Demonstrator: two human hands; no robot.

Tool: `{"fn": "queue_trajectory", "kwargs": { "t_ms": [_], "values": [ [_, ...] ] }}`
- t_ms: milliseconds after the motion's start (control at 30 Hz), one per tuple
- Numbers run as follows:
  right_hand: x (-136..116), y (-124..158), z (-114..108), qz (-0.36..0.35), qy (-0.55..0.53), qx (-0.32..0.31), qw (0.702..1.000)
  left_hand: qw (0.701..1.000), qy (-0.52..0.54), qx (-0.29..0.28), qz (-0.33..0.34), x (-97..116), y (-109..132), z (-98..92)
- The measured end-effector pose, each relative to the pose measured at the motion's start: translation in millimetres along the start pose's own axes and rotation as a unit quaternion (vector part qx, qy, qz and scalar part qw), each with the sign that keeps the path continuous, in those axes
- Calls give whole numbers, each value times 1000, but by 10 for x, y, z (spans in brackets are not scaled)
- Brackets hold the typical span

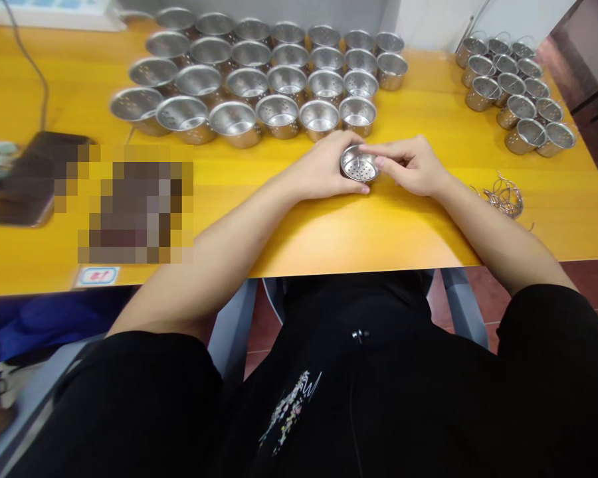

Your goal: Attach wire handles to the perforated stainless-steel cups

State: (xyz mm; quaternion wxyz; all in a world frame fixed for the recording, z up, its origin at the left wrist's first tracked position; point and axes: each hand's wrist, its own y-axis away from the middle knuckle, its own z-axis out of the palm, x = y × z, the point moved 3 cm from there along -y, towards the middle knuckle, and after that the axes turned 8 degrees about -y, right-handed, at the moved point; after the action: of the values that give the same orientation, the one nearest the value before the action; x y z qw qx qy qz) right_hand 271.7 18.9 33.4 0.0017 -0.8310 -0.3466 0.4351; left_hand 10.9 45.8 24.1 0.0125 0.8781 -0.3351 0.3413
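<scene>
Head view: near the back cups [278,114], the left hand [321,167] curls its fingers round a cup [359,174]; the right hand [414,166] touches it, finger and thumb a bit apart. Wired cups [511,85] look done, back cups not.

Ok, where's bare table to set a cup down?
Bare table: between the cup rows and handled cups; between the held cup and near edge; right of the wires. Crowded: beyond the left hand, where rows stand, and among the handled cups.
</scene>
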Motion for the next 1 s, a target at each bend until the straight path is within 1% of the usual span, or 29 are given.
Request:
{"fn": "queue_trajectory", "kwargs": {
  "t_ms": [100, 167, 300, 367, 567, 767, 900, 1000],
  "values": [
    [-46, -4, -2, 22, 36, 49, 998, 1000, 4, 1, 2, -4, -4, 15],
    [-118, -5, 20, 24, 73, 28, 997, 1000, 7, -2, 7, -13, -6, 37],
    [-283, -11, 75, -3, 133, -45, 990, 1000, 4, -4, 18, -40, -2, 80],
    [-319, -18, 76, -7, 140, -51, 989, 1000, 2, -9, 22, -48, 2, 91],
    [-225, -25, 27, 28, 115, -20, 993, 999, 9, -14, 31, -44, 4, 92],
    [-114, -29, 13, 33, 93, 1, 995, 999, 18, -24, 34, -30, 9, 57],
    [-118, -37, 17, 60, 88, 18, 994, 998, 38, -42, 31, -14, -2, 11],
    [-139, -47, 46, 84, 77, 42, 993, 998, 38, -35, 21, -8, -10, -21]
  ]
}}
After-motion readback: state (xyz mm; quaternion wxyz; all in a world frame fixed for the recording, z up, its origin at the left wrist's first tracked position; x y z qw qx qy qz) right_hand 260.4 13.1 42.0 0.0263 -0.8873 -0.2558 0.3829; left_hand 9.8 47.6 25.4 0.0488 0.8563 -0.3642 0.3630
